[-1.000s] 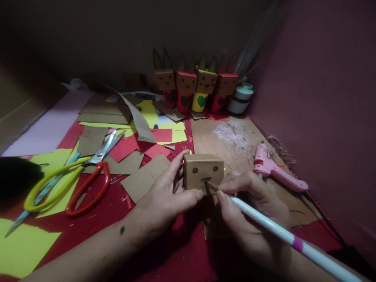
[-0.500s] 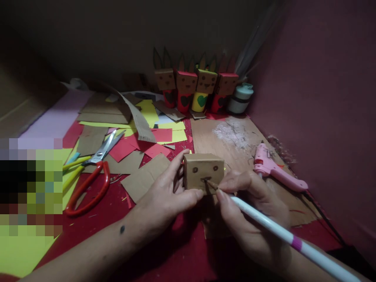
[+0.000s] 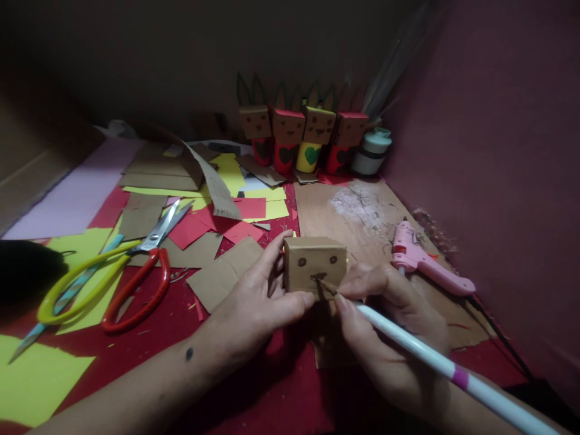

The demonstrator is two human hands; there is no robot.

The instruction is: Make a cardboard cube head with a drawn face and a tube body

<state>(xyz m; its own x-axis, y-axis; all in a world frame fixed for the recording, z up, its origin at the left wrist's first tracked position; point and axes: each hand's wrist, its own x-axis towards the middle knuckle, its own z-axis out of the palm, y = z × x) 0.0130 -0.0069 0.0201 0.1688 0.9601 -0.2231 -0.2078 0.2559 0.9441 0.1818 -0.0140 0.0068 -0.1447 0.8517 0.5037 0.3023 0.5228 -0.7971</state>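
Hardly anything is shifting: the left hand [image 3: 265, 302] is still clasping the cardboard box [image 3: 317, 254], the right hand [image 3: 399, 302] pinching a white drawing tool [image 3: 408, 339], its mouth [image 3: 318, 276] apparently still being drawn

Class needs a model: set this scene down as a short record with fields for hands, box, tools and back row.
Left hand: holds the box
Right hand: holds a drawing tool, tip at the mouth
Box: brown, two round eyes
Other tools: scissors, left; glue gun, right
Back row: four eared figures, one yellow-bodied, three red-bodied
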